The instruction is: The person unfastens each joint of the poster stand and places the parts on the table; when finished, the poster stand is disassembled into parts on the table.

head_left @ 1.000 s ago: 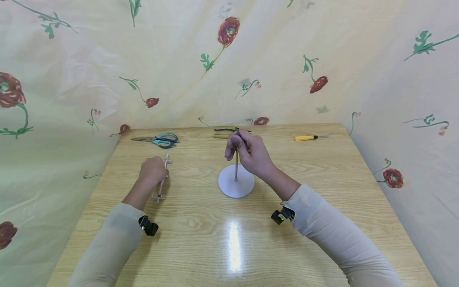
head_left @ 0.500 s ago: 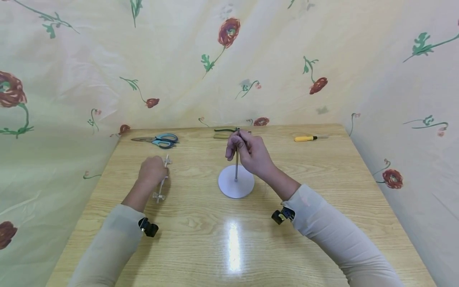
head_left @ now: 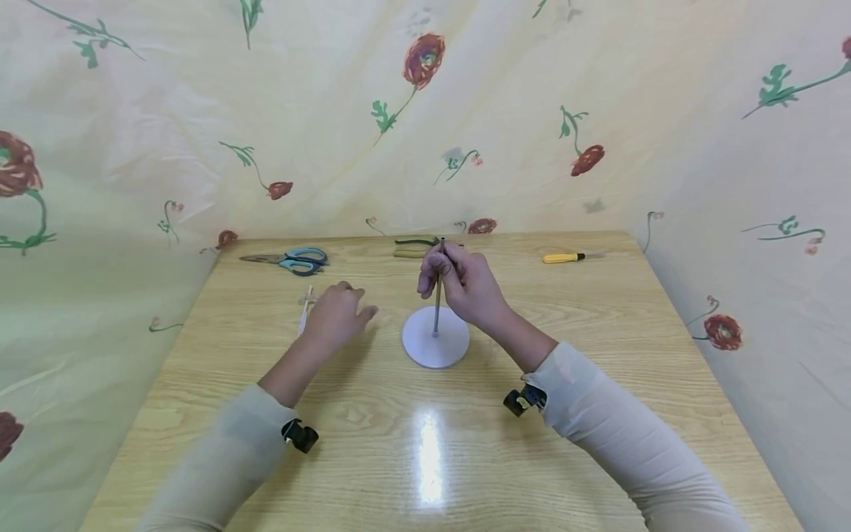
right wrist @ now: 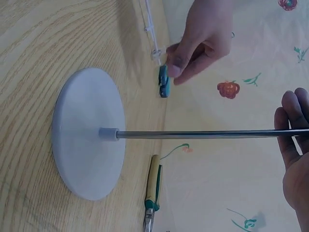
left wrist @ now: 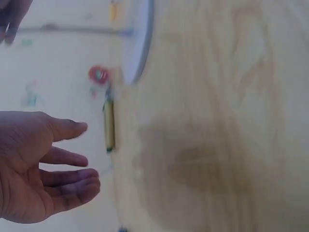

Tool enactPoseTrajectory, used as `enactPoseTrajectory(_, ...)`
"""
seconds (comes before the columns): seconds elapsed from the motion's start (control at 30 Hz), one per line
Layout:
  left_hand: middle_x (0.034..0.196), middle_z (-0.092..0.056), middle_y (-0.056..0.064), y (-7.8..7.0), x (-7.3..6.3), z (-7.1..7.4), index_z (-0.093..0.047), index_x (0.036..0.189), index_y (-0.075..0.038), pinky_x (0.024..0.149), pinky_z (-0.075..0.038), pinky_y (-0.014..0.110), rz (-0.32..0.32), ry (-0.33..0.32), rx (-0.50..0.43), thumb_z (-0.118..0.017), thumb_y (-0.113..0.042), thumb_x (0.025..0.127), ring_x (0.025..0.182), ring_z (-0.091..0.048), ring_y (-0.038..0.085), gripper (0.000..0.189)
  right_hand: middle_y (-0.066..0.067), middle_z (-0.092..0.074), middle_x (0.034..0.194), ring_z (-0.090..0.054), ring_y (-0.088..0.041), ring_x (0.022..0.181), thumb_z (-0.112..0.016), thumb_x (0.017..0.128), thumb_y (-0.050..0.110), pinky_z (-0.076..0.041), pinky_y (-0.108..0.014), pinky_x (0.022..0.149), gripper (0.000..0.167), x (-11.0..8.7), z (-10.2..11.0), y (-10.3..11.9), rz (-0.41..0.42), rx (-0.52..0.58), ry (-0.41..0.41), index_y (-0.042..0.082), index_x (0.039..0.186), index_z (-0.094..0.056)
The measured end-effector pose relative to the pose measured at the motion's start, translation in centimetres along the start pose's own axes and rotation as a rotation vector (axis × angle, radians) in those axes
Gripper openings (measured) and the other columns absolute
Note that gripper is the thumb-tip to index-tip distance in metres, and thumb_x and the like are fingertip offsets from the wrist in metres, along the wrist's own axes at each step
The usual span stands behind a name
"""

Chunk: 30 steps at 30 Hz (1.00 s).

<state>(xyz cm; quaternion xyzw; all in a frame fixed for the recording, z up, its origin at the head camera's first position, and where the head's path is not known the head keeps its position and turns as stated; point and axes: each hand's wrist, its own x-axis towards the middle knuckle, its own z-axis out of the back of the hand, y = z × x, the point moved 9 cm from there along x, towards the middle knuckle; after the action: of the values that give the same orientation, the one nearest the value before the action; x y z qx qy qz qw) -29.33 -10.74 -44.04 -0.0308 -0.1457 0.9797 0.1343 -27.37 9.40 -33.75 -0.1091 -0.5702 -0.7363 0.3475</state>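
Observation:
My right hand (head_left: pixel 468 287) holds the upper part of a thin metal rod (right wrist: pixel 203 134). The rod stands upright in the middle of a round white base (right wrist: pixel 91 164), which rests on the table. To the left of the base, my left hand (head_left: pixel 335 318) hovers over the table with its fingers extended and holds nothing; the left wrist view shows its thumb and fingers (left wrist: pixel 70 195) spread apart. Just beside that hand lies a slim clear plastic piece (head_left: pixel 305 314) with small cross-parts, its near end hidden by the hand in the head view.
Blue-handled scissors (head_left: pixel 292 260) lie at the back left of the wooden table (head_left: pixel 359 451). Behind the right hand are pliers with green-and-yellow handles (head_left: pixel 411 253), partly covered. A yellow screwdriver (head_left: pixel 561 258) lies at the back right. Flowered cloth (head_left: pixel 332 111) hangs around the table.
My left hand has let go of the clear plastic piece and moved right, its fingers opening. The right hand keeps its hold on the rod.

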Motion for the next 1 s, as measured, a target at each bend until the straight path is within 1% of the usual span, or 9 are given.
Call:
enactPoseTrajectory(0.13,0.155,-0.064,0.026,-2.6,0.1,-2.1,-0.064,0.151,0.004,0.119,-0.053,0.057,-0.087,0.033,-0.028,-0.068,-0.043,0.111,0.144,-0.062,0.045,0.062,-0.018,-0.075,0.082,-0.075,-0.023,0.070,-0.047,0.116,-0.001,-0.067,-0.035,0.070,0.024,0.0,-0.1,0.1,0.011,-0.001,0.008,-0.007,0.099,-0.063)
enactPoseTrajectory(0.27,0.169,-0.052,0.020,-5.0,0.1,-4.2,-0.057,0.159,-0.001,0.129,-0.043,0.054,-0.218,0.069,-0.073,-0.068,-0.045,0.110,0.159,-0.049,0.041,0.066,-0.017,-0.075,0.083,-0.076,-0.022,0.071,-0.047,0.116,-0.001,-0.067,-0.033,0.071,0.024,0.0,-0.1,0.0,0.005,-0.011,0.011,-0.006,0.100,-0.063)
enactPoseTrajectory(0.33,0.172,-0.048,0.020,-6.0,0.0,-4.9,-0.057,0.159,0.000,0.131,-0.041,0.054,-0.272,0.075,-0.118,-0.071,-0.043,0.109,0.162,-0.045,0.041,0.067,-0.017,-0.075,0.083,-0.076,-0.021,0.071,-0.047,0.116,-0.001,-0.066,-0.032,0.071,0.024,0.0,-0.1,-0.1,0.001,-0.019,0.012,-0.006,0.100,-0.064)
enactPoseTrajectory(0.43,0.173,-0.047,0.020,-7.0,0.1,-6.0,-0.057,0.159,-0.001,0.131,-0.041,0.054,-0.322,0.090,-0.155,-0.072,-0.043,0.108,0.164,-0.042,0.040,0.068,-0.016,-0.075,0.084,-0.075,-0.020,0.072,-0.048,0.116,0.001,-0.066,-0.030,0.072,0.024,-0.1,0.0,-0.1,0.001,-0.028,0.010,-0.005,0.100,-0.064)
enactPoseTrajectory(0.57,0.176,-0.042,0.018,-7.7,0.5,-7.8,-0.051,0.164,-0.003,0.132,-0.039,0.051,-0.361,0.133,-0.156,-0.070,-0.047,0.109,0.167,-0.037,0.038,0.072,-0.015,-0.075,0.084,-0.075,-0.019,0.072,-0.047,0.116,0.001,-0.065,-0.030,0.072,0.023,-0.1,0.0,0.0,0.011,-0.023,0.008,-0.004,0.100,-0.063)
enactPoseTrajectory(0.67,0.178,-0.037,0.019,-7.8,0.7,-8.9,-0.048,0.165,-0.001,0.132,-0.039,0.053,-0.384,0.161,-0.177,-0.071,-0.048,0.108,0.168,-0.034,0.038,0.078,-0.016,-0.074,0.084,-0.075,-0.020,0.072,-0.047,0.116,-0.001,-0.066,-0.034,0.072,0.023,-0.1,0.0,0.1,0.015,-0.008,0.011,-0.005,0.100,-0.062)
enactPoseTrajectory(0.8,0.177,-0.039,0.020,-7.2,1.3,-11.0,-0.047,0.165,0.001,0.130,-0.042,0.055,-0.417,0.136,-0.187,-0.070,-0.056,0.106,0.167,-0.036,0.039,0.085,-0.016,-0.074,0.085,-0.075,-0.020,0.073,-0.047,0.116,-0.001,-0.066,-0.037,0.072,0.023,-0.1,-0.1,0.0,0.014,0.009,0.012,-0.005,0.100,-0.062)
enactPoseTrajectory(0.97,0.177,-0.039,0.021,-7.2,1.5,-11.5,-0.047,0.165,0.000,0.130,-0.043,0.053,-0.436,0.123,-0.155,-0.068,-0.056,0.107,0.166,-0.038,0.038,0.084,-0.018,-0.077,0.092,-0.078,-0.024,0.082,-0.052,0.115,0.000,-0.067,-0.034,0.082,0.016,-0.7,-0.5,-1.1,-0.021,0.029,0.036,-0.005,0.110,-0.066)
enactPoseTrajectory(1.0,0.176,-0.039,0.022,-7.5,1.3,-11.2,-0.046,0.166,0.001,0.129,-0.043,0.053,-0.436,0.129,-0.151,-0.069,-0.054,0.108,0.166,-0.038,0.039,0.083,-0.018,-0.078,0.094,-0.080,-0.026,0.085,-0.054,0.114,0.000,-0.067,-0.034,0.085,0.014,-1.0,-0.6,-1.6,-0.041,0.028,0.051,-0.005,0.113,-0.067)
